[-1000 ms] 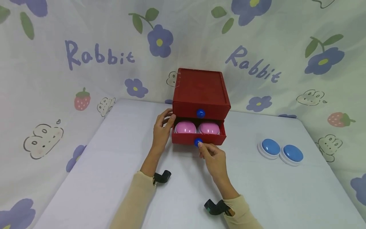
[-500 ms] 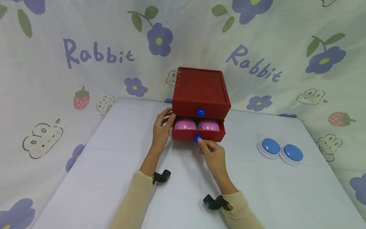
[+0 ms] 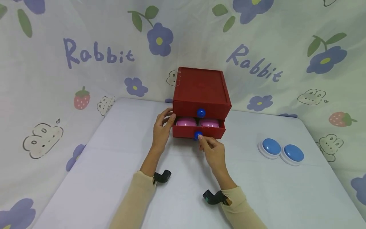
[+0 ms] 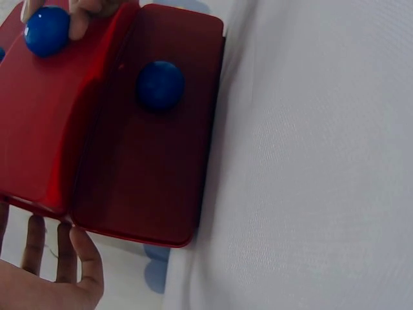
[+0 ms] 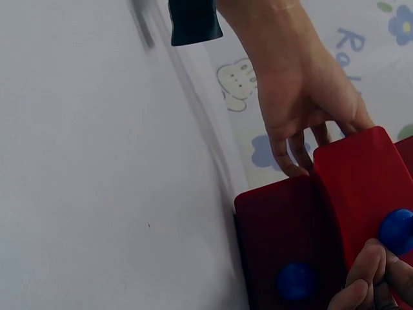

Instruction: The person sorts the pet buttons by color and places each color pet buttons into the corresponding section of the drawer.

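Observation:
A red two-drawer box (image 3: 201, 86) stands at the back of the table, its upper drawer closed. The lower drawer (image 3: 186, 132) is partly out, with two pink domed push buttons (image 3: 186, 121) side by side inside. My right hand (image 3: 213, 154) pinches the blue drawer knob (image 3: 197, 135) on its front; the right wrist view shows those fingertips (image 5: 368, 261) at the knob. Against the box's left side rest the fingers of my left hand (image 3: 161, 135), fairly straight in the left wrist view. The upper blue knob (image 4: 160, 85) is untouched.
Two blue domed push buttons (image 3: 271, 146) with white bases lie on the white table (image 3: 114, 165) to the right. Behind the box hangs a patterned cloth (image 3: 100, 25) with flowers and rabbits. Each wrist carries a small black camera (image 3: 163, 176).
The lower drawer has slid inward, covering more of the pink push buttons. My right hand has moved away from me with its knob. The left hand has stayed at the box's side.

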`<state>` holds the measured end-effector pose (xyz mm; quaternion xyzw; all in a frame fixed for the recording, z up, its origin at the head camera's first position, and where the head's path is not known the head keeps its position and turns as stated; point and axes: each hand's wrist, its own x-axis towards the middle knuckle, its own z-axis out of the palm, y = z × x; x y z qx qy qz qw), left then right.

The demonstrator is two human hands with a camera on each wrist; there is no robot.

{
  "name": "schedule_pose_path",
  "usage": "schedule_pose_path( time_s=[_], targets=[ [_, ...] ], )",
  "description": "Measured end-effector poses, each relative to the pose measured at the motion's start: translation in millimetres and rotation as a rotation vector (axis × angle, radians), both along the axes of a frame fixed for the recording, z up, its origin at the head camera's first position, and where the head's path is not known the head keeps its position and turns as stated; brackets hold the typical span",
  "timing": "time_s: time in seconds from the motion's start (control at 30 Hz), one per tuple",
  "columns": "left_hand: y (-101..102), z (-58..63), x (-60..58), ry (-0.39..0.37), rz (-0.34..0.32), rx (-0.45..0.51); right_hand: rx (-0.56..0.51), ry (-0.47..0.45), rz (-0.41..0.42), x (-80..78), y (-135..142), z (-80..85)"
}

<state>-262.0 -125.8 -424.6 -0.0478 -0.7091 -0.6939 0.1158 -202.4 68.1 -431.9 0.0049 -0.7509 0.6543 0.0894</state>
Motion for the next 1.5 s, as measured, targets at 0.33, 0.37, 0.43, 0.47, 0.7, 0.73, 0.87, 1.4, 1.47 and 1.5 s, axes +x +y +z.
schedule_pose_path(
  time_s=[0.33,0.37,0.43,0.47,0.7,0.73,0.87,1.4,1.47,1.5],
  targets=[
    [-1,0.4,-0.7,-0.003,-0.02,0.039,-0.003,-0.006,0.005,-25.9,8,-32.4],
    [0,0.4,-0.8,-0.005,-0.024,0.047,-0.006,-0.004,0.005,-26.8,8,-33.0],
    [0,0.2,-1.0,-0.004,-0.03,0.054,-0.013,-0.001,0.003,-28.3,9,-33.0],
    [0,0.2,-1.0,-0.006,-0.03,0.054,-0.015,0.002,0.003,-29.2,9,-32.7],
    [0,0.6,-1.4,-0.009,-0.024,0.041,-0.018,0.021,0.002,-34.9,9,-31.9],
    [0,0.5,-1.4,-0.011,-0.024,0.04,-0.018,0.024,0.002,-35.6,9,-31.8],
    [-1,-0.3,-1.8,-0.013,-0.019,0.041,-0.012,0.029,0.009,-38.3,8,-31.0],
    [1,-0.5,-0.5,-0.019,-0.032,0.038,-0.009,0.033,0.005,-52.1,10,-37.9],
    [0,0.4,-0.1,-0.016,-0.027,0.035,0.056,0.043,0.007,-52.1,13,-41.6],
    [0,0.7,0.0,-0.015,-0.026,0.034,0.098,0.04,0.003,-51.8,14,-44.1]
  ],
)
